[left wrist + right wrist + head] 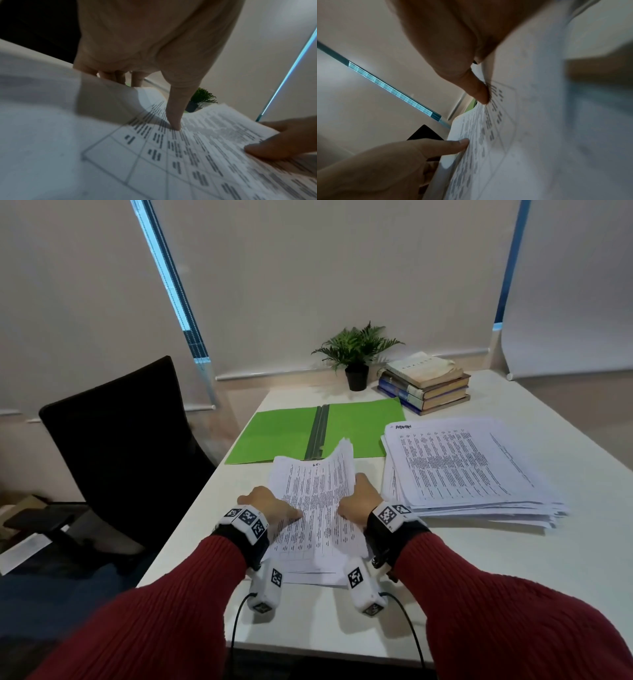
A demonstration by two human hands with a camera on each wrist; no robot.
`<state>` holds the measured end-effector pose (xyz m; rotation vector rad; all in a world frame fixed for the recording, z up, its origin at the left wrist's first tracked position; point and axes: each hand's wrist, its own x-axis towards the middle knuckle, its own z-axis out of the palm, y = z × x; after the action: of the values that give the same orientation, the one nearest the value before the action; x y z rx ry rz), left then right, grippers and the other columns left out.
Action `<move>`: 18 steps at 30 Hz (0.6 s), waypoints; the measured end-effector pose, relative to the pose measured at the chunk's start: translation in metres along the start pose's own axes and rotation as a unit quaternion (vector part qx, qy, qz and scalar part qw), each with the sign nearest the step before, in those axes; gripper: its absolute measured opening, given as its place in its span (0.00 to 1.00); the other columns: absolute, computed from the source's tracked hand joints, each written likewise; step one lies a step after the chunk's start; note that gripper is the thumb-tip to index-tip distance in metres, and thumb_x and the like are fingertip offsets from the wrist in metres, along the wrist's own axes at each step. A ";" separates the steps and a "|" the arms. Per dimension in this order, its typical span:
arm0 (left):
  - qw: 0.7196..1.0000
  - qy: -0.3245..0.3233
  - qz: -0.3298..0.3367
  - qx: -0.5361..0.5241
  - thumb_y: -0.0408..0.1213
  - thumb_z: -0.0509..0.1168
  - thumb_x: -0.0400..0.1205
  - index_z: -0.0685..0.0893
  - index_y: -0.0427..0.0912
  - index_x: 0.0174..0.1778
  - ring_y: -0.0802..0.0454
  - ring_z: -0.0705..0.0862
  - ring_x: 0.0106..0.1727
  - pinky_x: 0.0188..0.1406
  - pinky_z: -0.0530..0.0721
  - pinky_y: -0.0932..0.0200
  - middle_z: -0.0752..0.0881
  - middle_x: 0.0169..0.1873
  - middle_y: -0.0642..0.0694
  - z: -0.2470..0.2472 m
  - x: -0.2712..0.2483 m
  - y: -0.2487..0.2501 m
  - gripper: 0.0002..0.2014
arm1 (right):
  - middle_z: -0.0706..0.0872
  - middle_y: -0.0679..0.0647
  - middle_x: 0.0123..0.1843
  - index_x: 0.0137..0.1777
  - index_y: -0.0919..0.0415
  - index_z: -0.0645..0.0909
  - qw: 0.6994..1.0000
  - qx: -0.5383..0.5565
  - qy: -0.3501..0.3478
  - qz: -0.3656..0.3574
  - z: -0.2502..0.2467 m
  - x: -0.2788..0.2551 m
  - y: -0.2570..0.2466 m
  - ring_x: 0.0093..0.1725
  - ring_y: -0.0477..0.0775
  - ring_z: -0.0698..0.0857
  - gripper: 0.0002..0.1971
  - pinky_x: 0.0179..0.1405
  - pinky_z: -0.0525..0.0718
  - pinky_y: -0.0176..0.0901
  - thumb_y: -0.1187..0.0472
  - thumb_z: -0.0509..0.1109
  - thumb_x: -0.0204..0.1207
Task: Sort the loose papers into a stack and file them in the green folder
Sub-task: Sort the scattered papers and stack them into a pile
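Left hand (270, 503) and right hand (359, 501) each grasp a side edge of a small sheaf of printed papers (315, 508), thumbs on top, fingers beneath; the sheaf bows upward between them above the bench (513, 559). Green folder (274, 436) lies open just beyond both hands. Bigger paper pile (462, 467) sits right of the right hand.

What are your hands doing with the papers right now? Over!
Left hand and right hand grip the small paper bundle at its sides. Green folder open, unfilled. Big paper stack waits right. Nothing blocking.
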<state>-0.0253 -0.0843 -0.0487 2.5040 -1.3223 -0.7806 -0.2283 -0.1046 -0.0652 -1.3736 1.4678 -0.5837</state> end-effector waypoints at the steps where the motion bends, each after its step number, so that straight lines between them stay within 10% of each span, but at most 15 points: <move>1: 1.000 0.003 -0.007 0.030 0.69 0.83 0.64 0.77 0.36 0.74 0.32 0.77 0.75 0.72 0.81 0.41 0.76 0.78 0.31 0.000 -0.002 0.000 0.52 | 0.84 0.59 0.57 0.76 0.57 0.66 1.000 0.017 0.003 -0.021 -0.003 -0.006 0.000 0.50 0.62 0.89 0.30 0.48 0.92 0.60 0.70 0.64 0.73; 3: 1.000 -0.010 0.007 0.015 0.81 0.78 0.58 0.75 0.37 0.79 0.31 0.75 0.78 0.73 0.79 0.40 0.74 0.80 0.33 -0.001 -0.006 0.002 0.63 | 0.82 0.55 0.71 0.83 0.53 0.62 0.997 0.050 0.022 -0.054 -0.017 -0.021 -0.003 0.62 0.63 0.86 0.35 0.63 0.88 0.64 0.72 0.63 0.75; 6: 0.977 -0.076 0.063 -0.191 0.70 0.84 0.63 0.80 0.31 0.70 0.36 0.87 0.67 0.65 0.86 0.41 0.90 0.66 0.39 -0.007 -0.015 0.011 0.53 | 0.70 0.51 0.81 0.90 0.54 0.54 0.992 0.096 0.038 -0.072 -0.054 -0.037 -0.012 0.62 0.56 0.82 0.41 0.64 0.81 0.55 0.74 0.66 0.80; 11: 0.883 -0.117 0.141 -0.432 0.28 0.82 0.78 0.86 0.32 0.69 0.39 0.96 0.57 0.63 0.92 0.40 0.95 0.58 0.36 0.003 -0.037 0.059 0.23 | 0.84 0.57 0.72 0.81 0.58 0.68 0.987 0.107 0.083 -0.085 -0.125 -0.032 -0.014 0.65 0.60 0.84 0.35 0.57 0.82 0.56 0.73 0.76 0.75; 15: 0.873 -0.073 0.181 -0.447 0.21 0.78 0.80 0.88 0.36 0.59 0.43 0.95 0.55 0.53 0.96 0.52 0.95 0.54 0.41 0.032 -0.048 0.114 0.14 | 0.88 0.60 0.68 0.78 0.62 0.74 0.983 0.048 0.169 -0.049 -0.180 -0.022 -0.005 0.62 0.63 0.88 0.35 0.63 0.87 0.56 0.71 0.80 0.71; 18: 0.885 -0.057 0.182 -0.425 0.27 0.83 0.74 0.92 0.43 0.52 0.41 0.96 0.54 0.61 0.94 0.39 0.96 0.54 0.43 0.067 -0.039 0.146 0.14 | 0.85 0.66 0.70 0.77 0.72 0.77 0.981 -0.027 0.191 0.003 -0.216 -0.013 0.011 0.69 0.66 0.85 0.33 0.63 0.84 0.50 0.68 0.82 0.72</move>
<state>-0.1822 -0.1327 -0.0311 1.4934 -1.0866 -1.1111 -0.4250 -0.1499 0.0123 -1.3477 1.8026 -0.8452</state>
